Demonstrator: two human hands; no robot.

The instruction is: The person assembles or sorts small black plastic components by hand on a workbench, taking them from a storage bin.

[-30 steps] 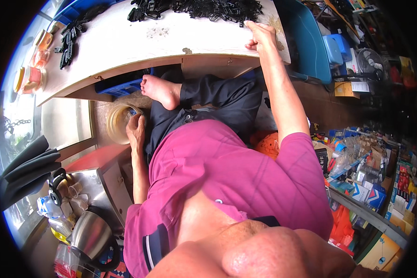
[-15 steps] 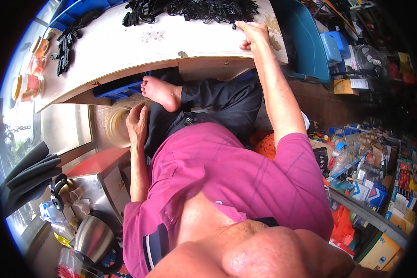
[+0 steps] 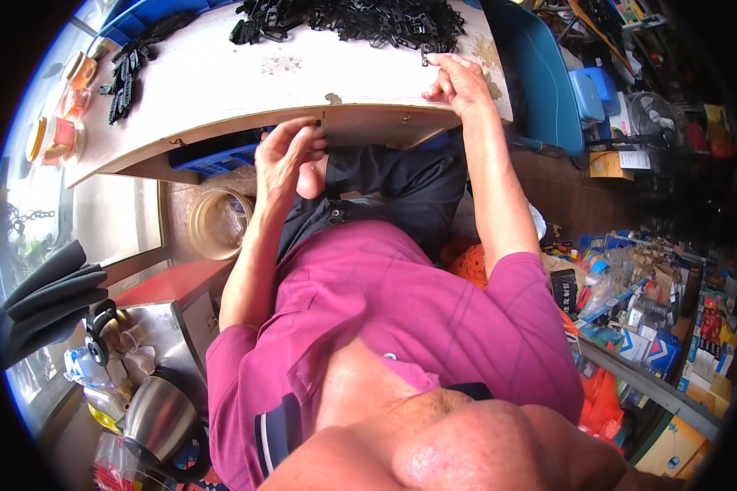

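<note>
My right hand point(image 3: 462, 85) is over the right part of the pale tabletop point(image 3: 360, 75). Its thumb and forefinger pinch a small black plastic part point(image 3: 425, 57). Just beyond lies a large heap of similar black parts point(image 3: 401, 23). My left hand point(image 3: 287, 154) hovers before the table's front edge, above my bare foot point(image 3: 309, 178). Its fingers are curled with the tips close together. A tiny dark spot shows at the fingertips; whether they hold it I cannot tell.
More black parts point(image 3: 123, 82) lie at the table's left, near lidded jars point(image 3: 56, 141). A round tub point(image 3: 218, 221) stands on the floor at left, a teal bin point(image 3: 540, 90) right of the table. A kettle point(image 3: 160, 417) and crowded shelves point(image 3: 630, 286) are nearer me.
My left hand has risen from beside the round tub, moving right and away from me to the table edge. My right hand has drawn slightly back from the heap, with the black part.
</note>
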